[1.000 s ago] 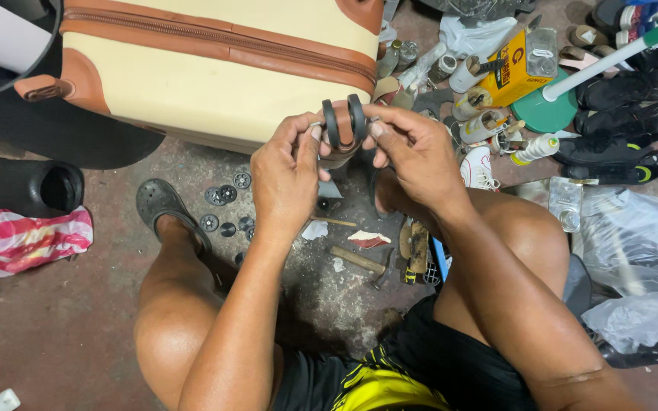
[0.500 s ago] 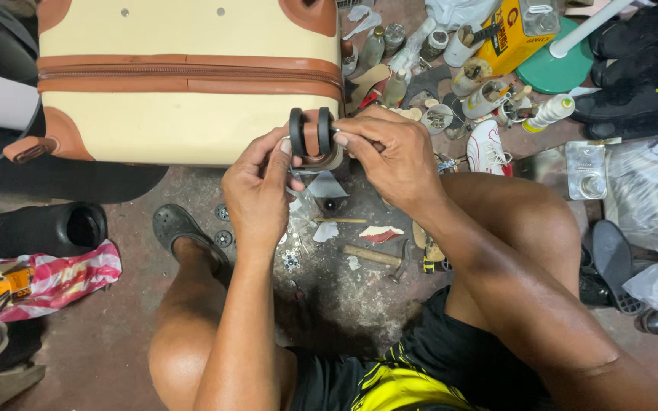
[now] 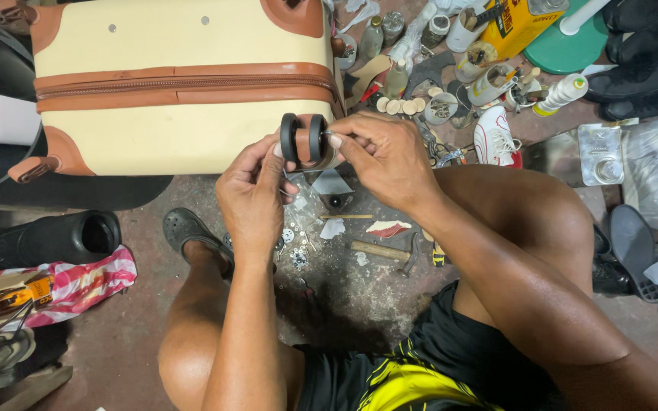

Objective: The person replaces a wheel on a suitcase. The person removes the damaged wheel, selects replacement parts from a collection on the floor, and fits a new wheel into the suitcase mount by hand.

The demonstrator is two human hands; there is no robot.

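— Where's the wheel?

— The black double wheel (image 3: 304, 139) in its brown housing sits at the corner of the cream suitcase (image 3: 177, 76). The left hand (image 3: 253, 199) has its fingers clamped on the near side, and the right hand (image 3: 390, 156) pinches the other side, fingertips together.

— What could slip?

— Likely the wheel itself: if one hand loosens, it could twist and drop among the washers (image 3: 292, 247) near the hammer (image 3: 382, 252) on the floor (image 3: 146, 320), or a finger could get nipped.

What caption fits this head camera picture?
Both hands, left hand and right hand, hold a black twin wheel beside a cream suitcase.
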